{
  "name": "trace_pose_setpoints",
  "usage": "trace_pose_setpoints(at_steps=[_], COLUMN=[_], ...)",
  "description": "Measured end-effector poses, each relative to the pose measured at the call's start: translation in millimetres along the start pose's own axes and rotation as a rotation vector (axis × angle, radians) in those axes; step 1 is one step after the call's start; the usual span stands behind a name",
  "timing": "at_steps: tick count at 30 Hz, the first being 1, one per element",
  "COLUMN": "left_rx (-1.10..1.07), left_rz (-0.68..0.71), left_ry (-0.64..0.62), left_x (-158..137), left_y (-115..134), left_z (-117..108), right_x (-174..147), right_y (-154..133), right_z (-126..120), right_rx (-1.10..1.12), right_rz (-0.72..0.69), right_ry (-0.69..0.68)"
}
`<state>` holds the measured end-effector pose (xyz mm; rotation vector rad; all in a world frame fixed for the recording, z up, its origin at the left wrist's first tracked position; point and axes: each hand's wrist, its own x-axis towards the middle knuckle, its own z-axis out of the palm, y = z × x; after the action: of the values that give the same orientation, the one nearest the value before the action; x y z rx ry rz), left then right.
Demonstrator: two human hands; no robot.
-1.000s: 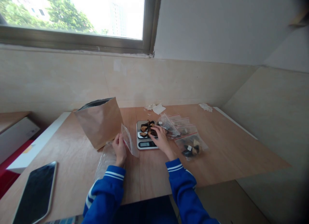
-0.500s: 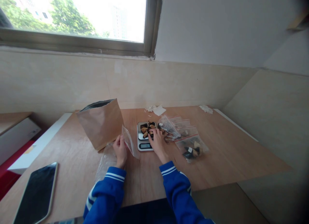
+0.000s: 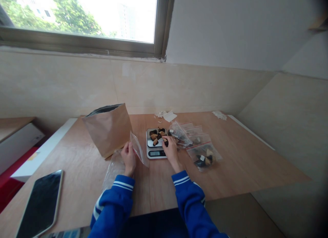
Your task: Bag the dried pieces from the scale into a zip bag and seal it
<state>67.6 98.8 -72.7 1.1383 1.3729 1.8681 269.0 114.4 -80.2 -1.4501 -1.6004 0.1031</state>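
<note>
My left hand (image 3: 128,157) pinches the edge of a clear zip bag (image 3: 138,149), which hangs tilted between the hand and the scale. In my right hand (image 3: 171,150), the fingers close on a dark-and-tan dried piece (image 3: 166,142) at the right side of the digital kitchen scale (image 3: 158,154). More dried pieces (image 3: 154,136), brown and black, lie in a small heap on the scale's plate. The display is lit, but its digits are too small to read. Beside my left hand stands an open brown paper bag (image 3: 110,130).
Several filled zip bags (image 3: 204,159) with small white labels lie right of the scale. More clear plastic (image 3: 114,169) rests under my left wrist. A large phone or tablet (image 3: 41,203) lies at the near left. White scraps (image 3: 169,116) sit by the wall.
My right hand has drawn back slightly to the right from the heap, with a dried piece now in its fingers. My left hand keeps hold of the clear bag.
</note>
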Motion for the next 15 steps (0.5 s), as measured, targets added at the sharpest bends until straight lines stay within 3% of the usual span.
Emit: trace_pose_setpoints(at_steps=[15], left_rx=[-0.024], left_rz=[-0.05], left_ry=[-0.009], left_x=[0.2], left_y=[-2.5], left_z=[-0.5], right_x=[2.2], right_y=[3.3], right_z=[-3.9], right_rx=[0.141], right_rz=[0.04], right_ry=[0.014])
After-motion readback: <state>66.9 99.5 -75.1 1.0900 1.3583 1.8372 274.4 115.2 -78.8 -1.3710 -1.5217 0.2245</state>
